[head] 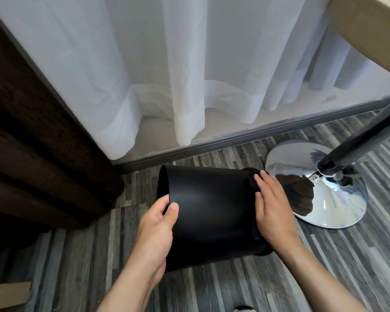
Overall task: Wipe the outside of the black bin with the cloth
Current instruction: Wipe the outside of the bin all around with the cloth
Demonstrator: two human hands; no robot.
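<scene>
Black bin [212, 210] is lying tipped on its side, held above a grey wood-pattern floor [245, 289]; whether any part of it is touching the floor cannot be told. Its open mouth is facing left, toward a dark brown curtain [32, 154]; its base end is pointing right, toward the chrome disc base [331, 199] of a stand whose dark pole [358, 140] is rising to the upper right.

Left hand [158, 224] is gripping the bin's rim at the open end: thumb is lying on the outer wall, fingers are curling over the edge into the mouth. Hand closed around the rim, nothing else in it.

Right hand [270, 206] is lying flat, fingers extended and close together, against the base end of the bin. A dark cloth [253, 183] is showing under and just left of the fingertips, pressed between palm and bin wall; most of it is hidden by the hand, and dark on dark makes its outline hard to follow. Hand is pressing rather than clenching.

Behind the bin, a white sheer curtain [167, 64] is hanging down to a pale ledge, with a grey baseboard [234, 138] running along beneath it. Both forearms are entering from the bottom edge.
</scene>
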